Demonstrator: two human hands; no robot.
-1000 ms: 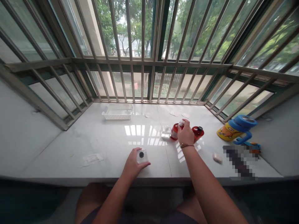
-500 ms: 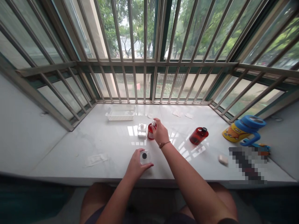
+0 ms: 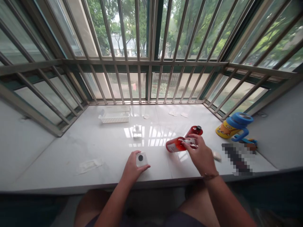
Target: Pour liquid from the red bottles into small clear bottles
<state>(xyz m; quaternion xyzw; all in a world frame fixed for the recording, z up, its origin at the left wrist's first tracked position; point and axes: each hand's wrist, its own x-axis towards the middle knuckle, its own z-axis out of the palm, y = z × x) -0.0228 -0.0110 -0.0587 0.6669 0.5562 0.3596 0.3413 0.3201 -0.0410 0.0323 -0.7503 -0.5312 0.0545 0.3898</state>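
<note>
My left hand (image 3: 133, 167) is closed around a small clear square container with a black round spot (image 3: 141, 159) on top, near the front edge of the counter. With my right hand (image 3: 201, 154) I grip the whitish top of a red bottle with a pale label (image 3: 174, 145). That bottle is tipped on its side, its base pointing left. Behind it, a second red bottle with a black cap (image 3: 197, 130) is partly hidden by the first bottle and my fingers. A small clear-and-white box-like piece (image 3: 137, 131) sits beyond my left hand.
At the back left lies a white perforated basket (image 3: 115, 118). A blue and yellow mug (image 3: 233, 126) is at the right, near a pale lump (image 3: 216, 156) and a blurred-out dark object (image 3: 238, 159). A flat clear wrapper (image 3: 90, 166) lies at front left. Metal bars line the window.
My right hand has carried the red pump-topped bottle rightward from beside the box-like piece and tilted it over. My left hand keeps its hold on the square container. The view has shifted slightly.
</note>
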